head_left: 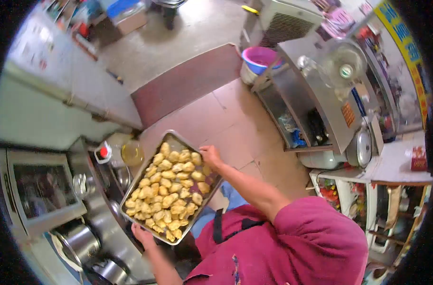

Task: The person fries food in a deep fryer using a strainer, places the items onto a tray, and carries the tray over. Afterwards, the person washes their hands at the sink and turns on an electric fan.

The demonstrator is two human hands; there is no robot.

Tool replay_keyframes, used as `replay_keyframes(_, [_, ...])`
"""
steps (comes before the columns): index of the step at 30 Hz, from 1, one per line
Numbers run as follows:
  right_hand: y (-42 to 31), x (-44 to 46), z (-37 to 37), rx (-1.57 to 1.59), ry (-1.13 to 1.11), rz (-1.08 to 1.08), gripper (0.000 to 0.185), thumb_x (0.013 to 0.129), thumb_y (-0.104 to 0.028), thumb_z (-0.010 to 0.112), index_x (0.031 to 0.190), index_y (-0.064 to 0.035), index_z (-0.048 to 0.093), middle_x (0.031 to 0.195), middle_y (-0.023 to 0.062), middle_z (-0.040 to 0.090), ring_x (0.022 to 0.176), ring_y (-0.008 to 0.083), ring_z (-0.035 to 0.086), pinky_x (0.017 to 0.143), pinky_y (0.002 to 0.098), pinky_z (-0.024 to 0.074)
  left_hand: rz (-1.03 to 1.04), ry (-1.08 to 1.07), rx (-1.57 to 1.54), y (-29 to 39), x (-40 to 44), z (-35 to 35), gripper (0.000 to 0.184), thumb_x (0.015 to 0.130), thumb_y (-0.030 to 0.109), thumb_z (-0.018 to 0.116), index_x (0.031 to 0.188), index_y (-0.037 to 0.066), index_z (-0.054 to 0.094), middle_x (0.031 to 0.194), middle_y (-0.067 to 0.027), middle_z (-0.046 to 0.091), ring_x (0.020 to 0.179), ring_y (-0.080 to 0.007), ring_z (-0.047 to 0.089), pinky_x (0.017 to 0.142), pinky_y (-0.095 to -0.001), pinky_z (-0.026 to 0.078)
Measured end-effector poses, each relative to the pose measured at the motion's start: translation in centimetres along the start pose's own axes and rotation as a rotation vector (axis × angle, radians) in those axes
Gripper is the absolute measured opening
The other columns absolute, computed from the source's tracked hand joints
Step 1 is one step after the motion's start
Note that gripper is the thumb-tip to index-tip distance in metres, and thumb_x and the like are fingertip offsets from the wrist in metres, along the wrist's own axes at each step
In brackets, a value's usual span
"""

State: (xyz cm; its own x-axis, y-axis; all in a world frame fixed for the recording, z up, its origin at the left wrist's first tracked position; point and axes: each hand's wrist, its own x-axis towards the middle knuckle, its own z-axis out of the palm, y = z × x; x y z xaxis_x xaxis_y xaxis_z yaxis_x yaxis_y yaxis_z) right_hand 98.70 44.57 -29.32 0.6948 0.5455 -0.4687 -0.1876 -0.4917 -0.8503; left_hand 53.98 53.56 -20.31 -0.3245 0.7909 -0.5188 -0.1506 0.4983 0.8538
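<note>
L hand (143,236) & R hand (211,157) hold metal tray (174,136) w/ yellowish food pcs (169,201).

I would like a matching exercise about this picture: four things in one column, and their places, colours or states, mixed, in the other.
Column one:
1. metal tray
2. right hand
3. jug cap
4. shirt

Column two:
a. dark pink
b. at the tray's edge
c. holding many yellowish pieces
d. bright red

Right pairs: 1-c, 2-b, 3-d, 4-a
</note>
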Motion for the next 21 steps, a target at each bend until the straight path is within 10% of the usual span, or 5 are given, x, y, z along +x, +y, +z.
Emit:
replay_keyframes(4, [-2.4, -6.5, -6.9, -0.109, 0.207, 0.115, 0.024, 0.081, -0.019, 0.062, 0.100, -0.0080, 0.070, 0.097, 0.0155, 0.068, 0.091, 0.0306, 0.065, 0.082, 0.0378, 0.0494, 0.021, -0.288, 0.175, 3.7, 2.4, 2.3, 0.023, 0.089, 0.008, 0.055, 0.112, 0.002, 0.052, 0.103, -0.0061, 0.056, 0.092, -0.0188, 0.054, 0.085, -0.0332, 0.045])
replay_keyframes(14, [-2.2, -13.4, -8.2, -0.175, 0.501, -0.002, 0.024, 0.081, -0.022, 0.063, 0.098, -0.0060, 0.070, 0.096, 0.0160, 0.068, 0.089, 0.0304, 0.065, 0.079, 0.0371, 0.0491, -0.107, -0.445, 0.243, 6.4, 4.0, 6.6, 0.020, 0.094, 0.012, 0.050, 0.113, 0.006, 0.047, 0.102, -0.0069, 0.053, 0.093, -0.0186, 0.052, 0.082, -0.0347, 0.047])
replay_keyframes(21, [-1.2, -10.7, -7.7, -0.810, 0.443, 0.020, 0.033, 0.087, -0.026, 0.049, 0.102, -0.0021, 0.065, 0.101, 0.0171, 0.066, 0.093, 0.0317, 0.063, 0.082, 0.0427, 0.0489, -0.199, -0.459, 0.234, 7.3, 2.3, 6.6, 0.017, 0.095, 0.013, 0.048, 0.112, 0.010, 0.046, 0.102, -0.0070, 0.054, 0.091, -0.0199, 0.054, 0.079, -0.0370, 0.050])
